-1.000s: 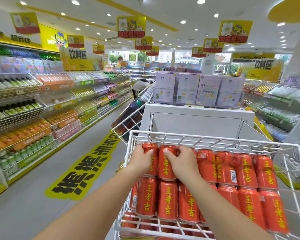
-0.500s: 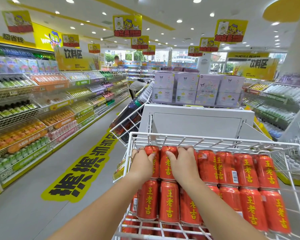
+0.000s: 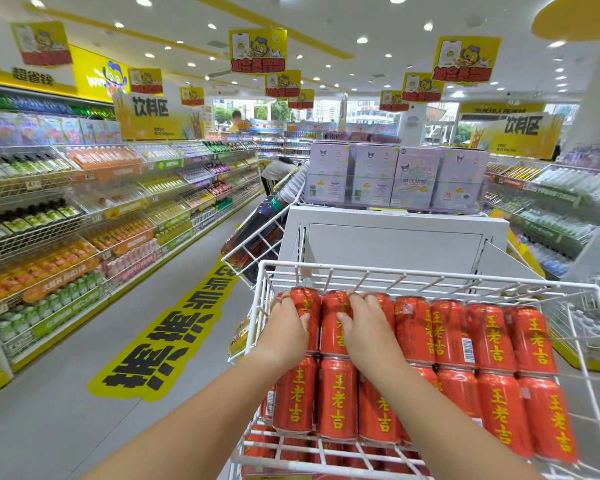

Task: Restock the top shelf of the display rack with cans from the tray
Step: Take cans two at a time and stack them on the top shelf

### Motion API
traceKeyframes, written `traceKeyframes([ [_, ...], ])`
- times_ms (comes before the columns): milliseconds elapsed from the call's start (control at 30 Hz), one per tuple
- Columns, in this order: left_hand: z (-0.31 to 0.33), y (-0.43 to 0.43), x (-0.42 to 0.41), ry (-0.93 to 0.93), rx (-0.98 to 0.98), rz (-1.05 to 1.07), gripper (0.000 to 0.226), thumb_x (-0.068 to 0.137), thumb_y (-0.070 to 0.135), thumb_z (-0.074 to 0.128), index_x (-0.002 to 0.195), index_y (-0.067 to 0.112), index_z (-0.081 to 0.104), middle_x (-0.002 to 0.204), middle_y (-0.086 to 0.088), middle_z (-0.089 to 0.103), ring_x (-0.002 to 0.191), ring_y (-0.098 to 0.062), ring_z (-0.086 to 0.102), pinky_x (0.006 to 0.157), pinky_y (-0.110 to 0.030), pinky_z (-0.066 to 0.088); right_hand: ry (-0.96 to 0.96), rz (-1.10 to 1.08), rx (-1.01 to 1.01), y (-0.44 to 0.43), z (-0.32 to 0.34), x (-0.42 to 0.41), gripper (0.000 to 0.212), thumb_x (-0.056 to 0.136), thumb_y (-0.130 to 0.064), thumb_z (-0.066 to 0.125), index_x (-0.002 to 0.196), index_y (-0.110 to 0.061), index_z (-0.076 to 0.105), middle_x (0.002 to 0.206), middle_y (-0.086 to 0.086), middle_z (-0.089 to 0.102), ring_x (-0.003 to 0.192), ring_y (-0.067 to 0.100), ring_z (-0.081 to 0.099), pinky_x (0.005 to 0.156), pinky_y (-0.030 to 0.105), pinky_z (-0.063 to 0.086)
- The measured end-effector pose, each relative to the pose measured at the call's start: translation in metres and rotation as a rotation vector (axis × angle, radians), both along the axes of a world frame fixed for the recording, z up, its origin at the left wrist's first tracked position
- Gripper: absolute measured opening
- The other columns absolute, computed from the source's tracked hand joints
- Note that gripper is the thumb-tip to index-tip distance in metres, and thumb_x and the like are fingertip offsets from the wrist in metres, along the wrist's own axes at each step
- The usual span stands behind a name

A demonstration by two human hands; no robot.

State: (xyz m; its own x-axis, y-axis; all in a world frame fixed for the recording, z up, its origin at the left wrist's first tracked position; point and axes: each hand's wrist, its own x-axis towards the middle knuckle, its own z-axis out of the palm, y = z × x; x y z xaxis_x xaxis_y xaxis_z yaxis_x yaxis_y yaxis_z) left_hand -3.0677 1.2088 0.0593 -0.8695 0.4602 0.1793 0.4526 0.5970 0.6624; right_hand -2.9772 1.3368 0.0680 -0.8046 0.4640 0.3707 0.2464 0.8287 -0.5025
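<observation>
A white wire shelf (image 3: 430, 271) at the top of the rack holds two rows of red cans with yellow characters, lying on their sides. The back row (image 3: 489, 337) and the front row (image 3: 336, 400) are packed side by side. My left hand (image 3: 286, 336) wraps the leftmost back-row can (image 3: 303, 303), fingers over its far end and thumb on its right side. My right hand (image 3: 368, 334) covers the second back-row can (image 3: 333, 327), with its fingers hooked over the far ends. No tray is in view.
Behind the shelf stand a white rack panel (image 3: 395, 244) and purple boxes (image 3: 395, 178). A lower wire basket of dark bottles (image 3: 257, 233) juts out to the left. Drink shelves (image 3: 66, 220) line the aisle, where a person (image 3: 278, 171) bends over. More shelves (image 3: 551, 202) stand at right.
Both hands stay on the same back-row cans. Their fingers have slid a little further over the cans' far ends, and the view has shifted slightly.
</observation>
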Motion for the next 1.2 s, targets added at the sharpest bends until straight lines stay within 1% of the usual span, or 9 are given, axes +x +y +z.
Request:
traceKeyframes([
  [233, 0.005, -0.012, 0.026, 0.460, -0.319, -0.100, 0.065, 0.103, 0.037, 0.043, 0.154, 0.004, 0.020, 0.156, -0.016, 0.029, 0.147, -0.032, 0.026, 0.120, -0.041, 0.029, -0.108, -0.003, 0.504, 0.011, -0.003, 0.030, 0.037, 0.092, -0.033, 0.065, 0.123, -0.016, 0.061, 0.119, 0.004, 0.062, 0.095, 0.025, 0.066, 0.060, 0.034, 0.057],
  [367, 0.007, -0.026, 0.046, 0.610, -0.570, -0.147, 0.074, 0.103, 0.047, 0.036, 0.161, 0.010, 0.009, 0.167, -0.018, 0.012, 0.155, -0.035, 0.012, 0.124, -0.048, 0.019, -0.190, 0.002, 0.647, 0.017, -0.006, 0.051, 0.052, 0.087, -0.045, 0.062, 0.128, -0.013, 0.064, 0.128, 0.012, 0.066, 0.103, 0.030, 0.065, 0.079, 0.043, 0.057],
  [533, 0.001, -0.050, 0.086, 0.582, -0.697, -0.127, 0.080, 0.099, 0.059, 0.032, 0.162, 0.016, 0.007, 0.170, -0.015, 0.004, 0.156, -0.035, 0.003, 0.125, -0.054, 0.009, -0.216, 0.020, 0.603, 0.016, -0.020, 0.080, 0.066, 0.087, -0.057, 0.041, 0.136, -0.017, 0.063, 0.142, 0.014, 0.060, 0.125, 0.037, 0.060, 0.100, 0.057, 0.049],
  [700, -0.014, -0.079, 0.118, 0.526, -0.751, -0.111, 0.081, 0.097, 0.063, 0.028, 0.162, 0.016, 0.012, 0.168, -0.017, 0.011, 0.155, -0.037, 0.009, 0.124, -0.056, 0.009, -0.203, 0.017, 0.541, -0.003, -0.034, 0.108, 0.069, 0.088, -0.059, 0.038, 0.142, -0.020, 0.058, 0.146, 0.012, 0.057, 0.130, 0.036, 0.057, 0.103, 0.059, 0.047],
  [767, -0.018, -0.089, 0.128, 0.502, -0.721, -0.120, 0.081, 0.094, 0.065, 0.031, 0.158, 0.015, 0.030, 0.163, -0.018, 0.029, 0.151, -0.039, 0.025, 0.120, -0.059, 0.024, -0.191, 0.014, 0.528, -0.015, -0.037, 0.122, 0.071, 0.090, -0.061, 0.035, 0.145, -0.021, 0.054, 0.150, 0.012, 0.053, 0.135, 0.036, 0.053, 0.107, 0.059, 0.044],
  [833, -0.026, -0.100, 0.136, 0.523, -0.722, -0.146, 0.077, 0.088, 0.065, 0.039, 0.142, 0.014, 0.057, 0.144, -0.017, 0.058, 0.135, -0.038, 0.053, 0.105, -0.058, 0.047, -0.181, -0.005, 0.514, -0.025, -0.042, 0.136, 0.071, 0.092, -0.062, 0.034, 0.147, -0.021, 0.052, 0.152, 0.012, 0.050, 0.138, 0.037, 0.050, 0.109, 0.060, 0.041],
  [900, -0.037, -0.113, 0.145, 0.569, -0.679, -0.156, 0.073, 0.084, 0.065, 0.043, 0.130, 0.013, 0.069, 0.131, -0.016, 0.067, 0.122, -0.037, 0.064, 0.095, -0.058, 0.054, -0.186, -0.025, 0.499, -0.039, -0.049, 0.152, 0.071, 0.092, -0.062, 0.035, 0.147, -0.021, 0.051, 0.153, 0.011, 0.050, 0.138, 0.037, 0.049, 0.109, 0.060, 0.041],
  [1067, -0.069, -0.150, 0.173, 0.593, -0.642, -0.205, 0.077, 0.084, 0.062, 0.045, 0.138, 0.010, 0.061, 0.142, -0.021, 0.058, 0.130, -0.040, 0.056, 0.102, -0.063, 0.046, -0.214, -0.057, 0.482, -0.085, -0.078, 0.196, 0.073, 0.094, -0.062, 0.029, 0.154, -0.021, 0.040, 0.161, 0.011, 0.037, 0.148, 0.035, 0.035, 0.117, 0.059, 0.031],
  [1200, -0.105, -0.177, 0.198, 0.590, -0.611, -0.241, 0.078, 0.083, 0.060, 0.045, 0.139, 0.009, 0.059, 0.143, -0.021, 0.057, 0.132, -0.040, 0.054, 0.103, -0.062, 0.045, -0.267, -0.069, 0.475, -0.121, -0.119, 0.229, 0.072, 0.093, -0.058, 0.035, 0.150, -0.015, 0.047, 0.158, 0.016, 0.041, 0.144, 0.037, 0.041, 0.112, 0.060, 0.038],
])
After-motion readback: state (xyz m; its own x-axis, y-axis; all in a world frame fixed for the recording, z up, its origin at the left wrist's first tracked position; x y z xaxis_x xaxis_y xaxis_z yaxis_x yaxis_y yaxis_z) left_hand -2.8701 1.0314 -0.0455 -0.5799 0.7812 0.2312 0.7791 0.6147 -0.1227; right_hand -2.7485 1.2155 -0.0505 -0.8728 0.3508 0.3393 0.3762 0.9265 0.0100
